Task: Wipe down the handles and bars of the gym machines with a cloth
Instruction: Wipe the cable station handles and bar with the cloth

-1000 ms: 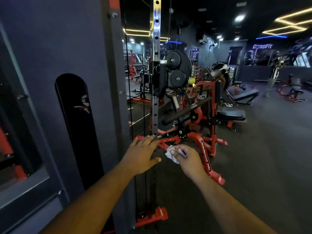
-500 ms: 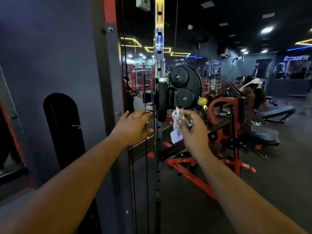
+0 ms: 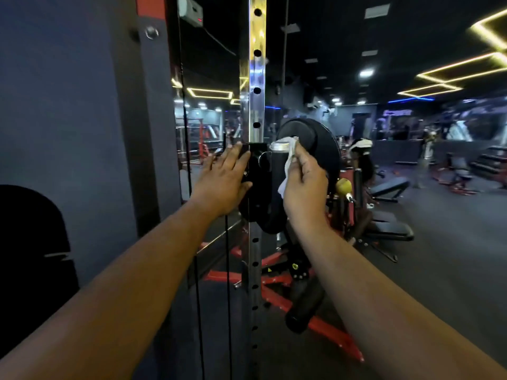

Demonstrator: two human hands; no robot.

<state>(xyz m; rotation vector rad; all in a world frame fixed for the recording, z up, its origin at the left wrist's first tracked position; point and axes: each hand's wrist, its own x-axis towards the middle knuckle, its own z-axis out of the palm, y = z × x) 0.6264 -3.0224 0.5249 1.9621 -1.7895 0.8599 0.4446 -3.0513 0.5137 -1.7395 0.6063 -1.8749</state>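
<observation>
The right hand [image 3: 304, 185] pinches a white cloth [image 3: 288, 160] against the top of the black handle [image 3: 278, 171] on the carriage of the perforated upright [image 3: 256, 78], likely to start a downward wipe. The left hand [image 3: 223, 179], fingers straight and flat, presses the carriage [image 3: 258, 171], probably to steady it. Both arms reach forward, nearly level.

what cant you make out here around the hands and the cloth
- Head view: the right hand hides most of the white cloth and the black handle under it.
- The left hand hides how its palm meets the black carriage.
- The chrome upright is cut off by the top edge.
- Background machines are blurred.
</observation>
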